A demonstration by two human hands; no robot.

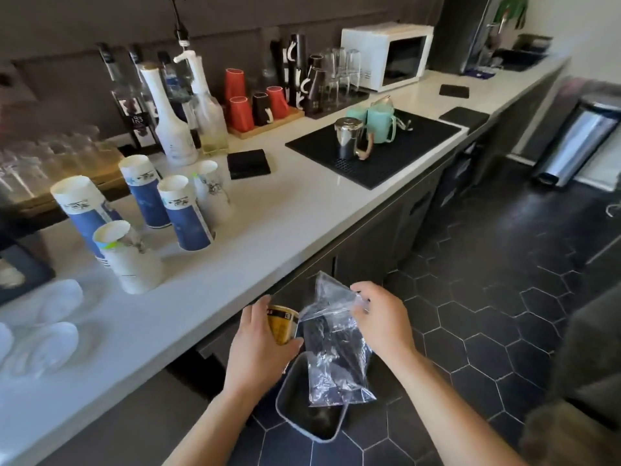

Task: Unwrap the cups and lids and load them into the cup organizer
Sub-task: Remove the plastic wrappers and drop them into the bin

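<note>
A: What is each hand doing?

B: The left hand (260, 334) is wrapped around a stack of yellow cups (283, 324), its fingers (292, 347) closed on the side. Only the top end of the stack shows; the palm hides the rest. The right hand (378, 319) pinches the clear plastic wrapper (332, 351), fingers curled tight on its upper edge. Both are held off the tabletop's (302, 203) front edge, above the floor.

A: Is the wrapper off the cups?

B: Hard to tell. One end of the film touches the rim of the stack, and the rest hangs loose and crumpled to the right. Its lower end dangles over a grey bin (311, 408) on the floor.

A: What about the other cups?

B: Several paper cup stacks (183, 213) stand upside down at the left of the tabletop, some blue and white, some mostly white. Whether they have film on them is unclear from here. White lids (43, 331) lie at the far left, blurred and cut by the frame edge.

A: And the cup organizer?

B: I cannot make one out. A dark object (20, 264) at the left edge is cropped and too unclear to name.
</note>
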